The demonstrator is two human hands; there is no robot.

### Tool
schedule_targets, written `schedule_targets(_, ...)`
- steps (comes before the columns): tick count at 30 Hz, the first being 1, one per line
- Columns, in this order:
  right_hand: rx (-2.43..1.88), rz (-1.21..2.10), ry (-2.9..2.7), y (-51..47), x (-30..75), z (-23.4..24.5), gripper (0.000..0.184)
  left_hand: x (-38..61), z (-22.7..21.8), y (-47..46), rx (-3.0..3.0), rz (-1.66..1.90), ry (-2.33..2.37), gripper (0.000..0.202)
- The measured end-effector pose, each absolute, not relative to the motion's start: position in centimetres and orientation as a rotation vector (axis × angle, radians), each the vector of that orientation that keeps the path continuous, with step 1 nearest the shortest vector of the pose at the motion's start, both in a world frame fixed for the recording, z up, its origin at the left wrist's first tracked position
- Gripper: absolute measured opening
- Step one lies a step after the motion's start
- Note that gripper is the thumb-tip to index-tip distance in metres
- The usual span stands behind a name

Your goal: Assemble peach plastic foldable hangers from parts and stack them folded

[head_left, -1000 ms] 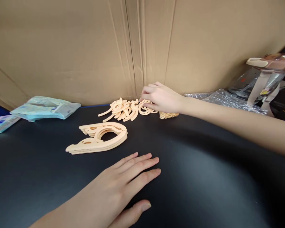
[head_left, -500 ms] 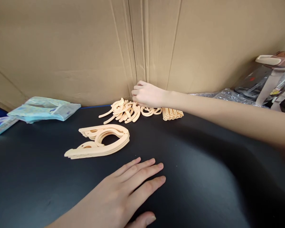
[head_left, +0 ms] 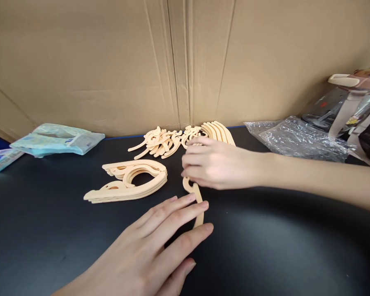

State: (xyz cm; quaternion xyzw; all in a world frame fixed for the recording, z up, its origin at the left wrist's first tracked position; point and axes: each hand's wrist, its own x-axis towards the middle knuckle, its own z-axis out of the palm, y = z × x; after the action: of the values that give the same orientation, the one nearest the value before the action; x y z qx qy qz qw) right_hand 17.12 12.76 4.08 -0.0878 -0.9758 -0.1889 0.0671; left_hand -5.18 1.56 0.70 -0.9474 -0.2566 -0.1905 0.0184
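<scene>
My right hand (head_left: 214, 164) is closed on a beige plastic hanger hook (head_left: 200, 201), whose curved lower part points down toward me. My left hand (head_left: 163, 242) is stretched out low over the black table, fingers apart. Its fingertips lie at the hook, partly over it; whether they press on it I cannot tell. To the left rests a small stack of folded beige hangers (head_left: 151, 187). Behind my hands, a loose heap of hanger hooks (head_left: 160, 142) lies by the cardboard. A row of curved beige hanger arms (head_left: 220, 130) stands beside the heap, partly hidden by my right hand.
Cardboard (head_left: 111, 65) walls the back of the black table (head_left: 265, 246). At the left lies a light blue soft pack (head_left: 58, 139) with another packet (head_left: 3, 160) beside it. Crumpled clear plastic (head_left: 305, 139) and a clear bottle with a strap (head_left: 354, 98) are at the right.
My right hand has come back toward me from the heap with a hanger hook in it. My left hand has shifted slightly, its fingertips now at the hook.
</scene>
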Motion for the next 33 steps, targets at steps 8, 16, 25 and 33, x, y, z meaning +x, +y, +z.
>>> schedule_targets(8,-0.243,-0.206,-2.963,10.7,17.7,3.1,0.028,-5.4,0.9,1.8,-3.045,-0.408,-0.814,0.045)
schedule_targets(16,-0.606,-0.285,-2.815,18.7,17.2,5.3,0.023,-5.6,1.0,1.8,-3.107,-0.399,-0.831,0.047)
schedule_targets(25,-0.807,-0.381,-2.879,23.6,13.1,4.7,0.027,-5.3,1.3,1.8,-3.113,-0.443,-0.788,0.044)
schedule_targets(33,-0.88,-0.358,-2.951,24.3,11.1,4.9,0.025,-5.5,1.5,1.8,-3.09,-0.434,-0.762,0.043)
